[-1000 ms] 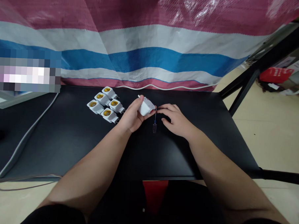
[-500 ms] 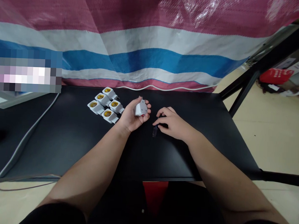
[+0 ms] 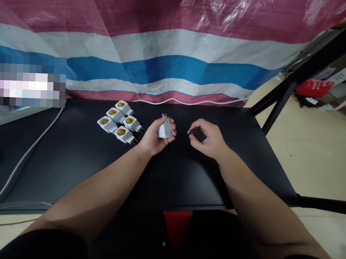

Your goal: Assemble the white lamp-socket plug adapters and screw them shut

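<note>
My left hand (image 3: 152, 140) is closed round a white plug-in lamp socket (image 3: 165, 129). Its screw-dotted back faces up and its two prongs point away from me. To the right, my right hand (image 3: 209, 138) pinches a small screwdriver (image 3: 192, 132) between thumb and fingers; only its dark, purplish end shows, the remainder being hidden by the hand. A gap separates the two hands. Left of my left hand, several more white plug-in lamp sockets (image 3: 121, 132) lie grouped on the black table (image 3: 182, 175), their yellowish openings facing up.
A white cable (image 3: 174, 100) runs along the table's back edge, before a striped plastic sheet (image 3: 164, 70). Another cable (image 3: 31, 148) crosses the left side. A pixelated device stands at the far left. A black metal frame (image 3: 280, 100) rises at the right.
My right hand has picked the screwdriver up off the table and moved slightly right with it. My left hand still holds the lamp socket, now turned a little with the prongs more visible.
</note>
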Tool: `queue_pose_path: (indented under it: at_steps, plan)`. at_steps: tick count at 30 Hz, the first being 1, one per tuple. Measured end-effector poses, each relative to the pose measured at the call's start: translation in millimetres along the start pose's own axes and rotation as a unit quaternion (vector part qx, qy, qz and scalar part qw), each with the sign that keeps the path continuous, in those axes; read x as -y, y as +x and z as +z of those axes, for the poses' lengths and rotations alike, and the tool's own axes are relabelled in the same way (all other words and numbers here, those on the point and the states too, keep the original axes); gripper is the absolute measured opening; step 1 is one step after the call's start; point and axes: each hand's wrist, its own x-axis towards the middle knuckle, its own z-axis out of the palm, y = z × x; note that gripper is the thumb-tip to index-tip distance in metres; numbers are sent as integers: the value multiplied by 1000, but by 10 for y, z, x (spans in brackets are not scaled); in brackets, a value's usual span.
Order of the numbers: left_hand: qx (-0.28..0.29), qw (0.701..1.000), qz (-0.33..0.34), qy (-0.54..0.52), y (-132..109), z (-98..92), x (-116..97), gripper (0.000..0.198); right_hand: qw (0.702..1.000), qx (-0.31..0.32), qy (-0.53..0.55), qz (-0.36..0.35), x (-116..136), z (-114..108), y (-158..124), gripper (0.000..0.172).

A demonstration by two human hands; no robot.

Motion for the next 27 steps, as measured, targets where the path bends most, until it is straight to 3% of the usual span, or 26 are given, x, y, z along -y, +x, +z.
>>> queue_pose_path:
  at_steps: [3,6,14,21,27]
  plan:
    - [-3,1000,-2,-7,-8,7,-9,28,986,-124,109,21,-29,39,-2,28]
    - [-5,1000,-12,-12,-13,26,-14,26,962,-164,213,41,-66,90,17,28]
    - [-19,999,-23,-18,-7,30,-12,25,937,-158,291,108,-102,136,45,37]
    - [-29,999,-24,-10,-6,33,-15,27,964,-122,195,135,-110,90,42,42]
    - [-26,999,-31,-13,-16,30,-24,23,980,-105,126,112,-145,7,54,37]
